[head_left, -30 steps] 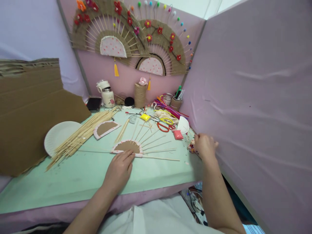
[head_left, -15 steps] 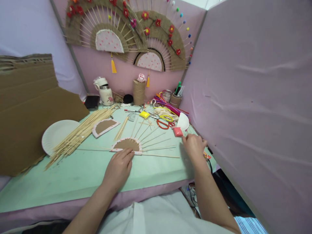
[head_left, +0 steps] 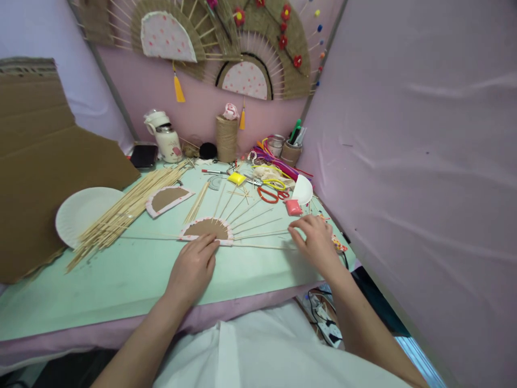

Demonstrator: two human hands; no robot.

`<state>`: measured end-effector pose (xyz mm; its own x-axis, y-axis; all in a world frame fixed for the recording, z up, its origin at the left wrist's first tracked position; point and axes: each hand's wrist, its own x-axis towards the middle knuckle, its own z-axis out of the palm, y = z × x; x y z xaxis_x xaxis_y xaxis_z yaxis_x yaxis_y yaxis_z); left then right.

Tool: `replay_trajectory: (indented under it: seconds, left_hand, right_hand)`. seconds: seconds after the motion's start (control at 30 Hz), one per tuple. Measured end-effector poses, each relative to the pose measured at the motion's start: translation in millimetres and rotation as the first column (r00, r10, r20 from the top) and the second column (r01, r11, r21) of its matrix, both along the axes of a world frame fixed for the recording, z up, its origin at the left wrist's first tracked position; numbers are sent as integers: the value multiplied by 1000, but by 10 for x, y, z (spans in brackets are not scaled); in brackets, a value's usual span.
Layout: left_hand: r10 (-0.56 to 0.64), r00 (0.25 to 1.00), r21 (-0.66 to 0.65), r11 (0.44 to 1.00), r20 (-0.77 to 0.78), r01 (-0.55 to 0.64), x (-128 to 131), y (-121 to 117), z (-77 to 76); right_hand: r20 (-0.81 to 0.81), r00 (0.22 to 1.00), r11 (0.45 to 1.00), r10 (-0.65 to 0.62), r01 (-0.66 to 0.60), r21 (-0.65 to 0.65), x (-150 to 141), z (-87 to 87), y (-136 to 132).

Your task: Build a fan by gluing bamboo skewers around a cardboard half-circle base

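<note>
A half-circle of brown cardboard (head_left: 205, 228) with a pink-dotted white rim lies on the table. Thin bamboo sticks (head_left: 258, 222) fan out from it to the upper right, and one long stick reaches left. My left hand (head_left: 195, 261) rests on its lower straight edge, fingers stretched out together and pressing from above. My right hand (head_left: 315, 241) is at the outer ends of the lower right sticks, thumb and forefinger curled around the tip of one stick. Whether they touch firmly is hard to see. A second rimmed half-circle (head_left: 167, 199) lies behind, to the left.
A bamboo-stick bundle (head_left: 129, 207) overlaps a white paper plate (head_left: 67, 218) at left, beside a large cardboard sheet (head_left: 52, 199). Red-handled scissors (head_left: 267, 195), a pink packet (head_left: 293, 207) and a yellow packet (head_left: 236, 179) lie behind. A twine spool (head_left: 226, 138) stands at the back.
My right hand has moved left and toward me, from beside the pink packet to the stick ends. My left hand stays on the half-circle. The view has tilted down slightly.
</note>
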<state>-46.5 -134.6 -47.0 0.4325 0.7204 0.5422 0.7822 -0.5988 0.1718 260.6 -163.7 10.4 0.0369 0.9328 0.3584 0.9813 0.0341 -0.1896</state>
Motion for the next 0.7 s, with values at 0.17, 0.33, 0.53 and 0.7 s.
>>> replay_trajectory:
  seconds: [0.17, 0.33, 0.53, 0.7]
  left_hand:
    - [1, 1000, -7, 1000, -18, -2, 2, -9, 16]
    - [0, 1000, 15, 1000, -24, 1, 2, -19, 22]
    - [-1, 1000, -1, 1000, 1, 1, 3, -24, 10]
    - [-6, 999, -31, 999, 46, 7, 1, -21, -11]
  right_hand:
    - [46, 956, 957, 289, -290, 8, -349, -171, -242]
    - [53, 956, 956, 289, -286, -59, -524, -321, -229]
    - [55, 965, 967, 255, -254, -32, -513, -316, -208]
    - [58, 973, 974, 225, -225, -8, -538, -288, -116]
